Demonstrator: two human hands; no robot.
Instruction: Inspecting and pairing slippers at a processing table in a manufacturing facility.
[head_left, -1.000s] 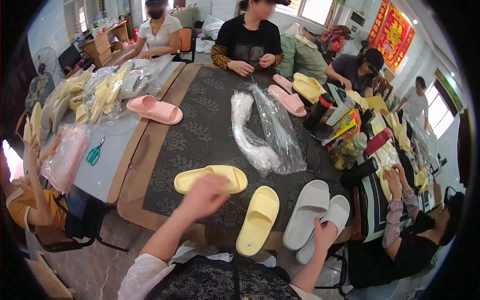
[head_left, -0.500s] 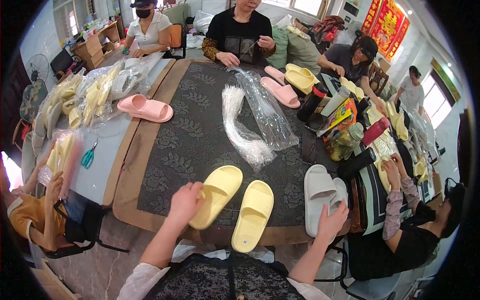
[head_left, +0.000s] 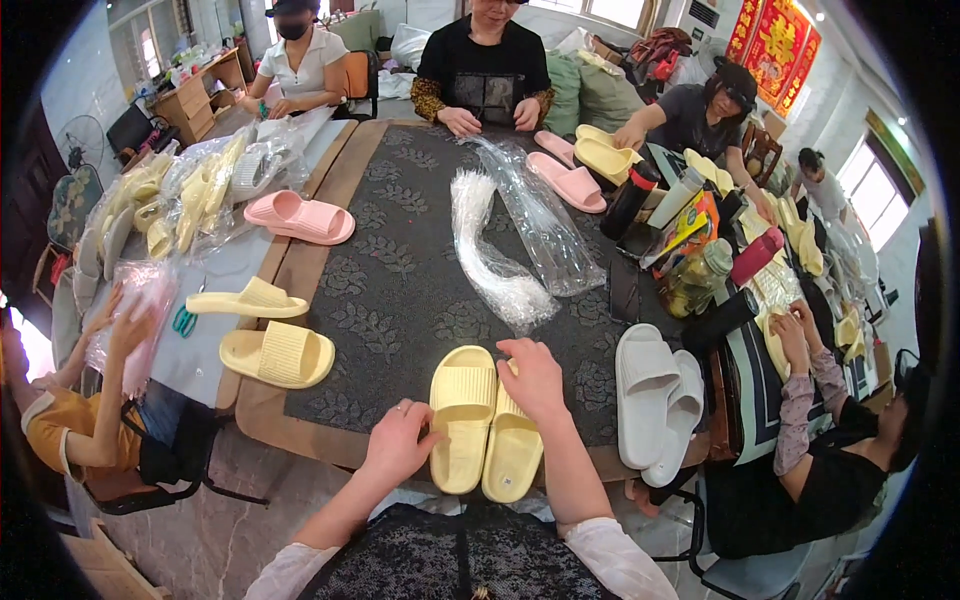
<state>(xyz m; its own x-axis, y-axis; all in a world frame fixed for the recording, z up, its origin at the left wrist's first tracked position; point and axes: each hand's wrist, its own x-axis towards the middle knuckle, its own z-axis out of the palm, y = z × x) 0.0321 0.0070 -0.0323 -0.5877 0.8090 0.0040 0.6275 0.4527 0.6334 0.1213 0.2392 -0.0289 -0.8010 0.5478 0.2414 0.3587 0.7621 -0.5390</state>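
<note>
Two yellow slippers lie side by side at the table's near edge, toes pointing away from me: a left one (head_left: 464, 415) and a right one (head_left: 513, 455). My left hand (head_left: 403, 438) is beside the left slipper, its thumb and fingers apart and against that slipper's outer edge. Over the front of the right slipper, my right hand (head_left: 533, 380) has its fingers curled at the strap and toe, hiding part of both. Another yellow pair lies to the left: one slipper (head_left: 250, 298) tipped on its side, the other (head_left: 280, 355) sole down.
A grey slipper pair (head_left: 645, 390) lies to the right. Clear plastic bags (head_left: 500, 265) are bunched mid-table, beyond my hands. Pink slippers (head_left: 300, 218) sit at left. Bottles (head_left: 695, 275) and a phone (head_left: 625, 292) stand or lie at right. Several people work around the table.
The front yellow slippers are now close together. My right hand moved left from the grey slippers to the right yellow one. Another yellow pair now lies at left, near the scissors.
</note>
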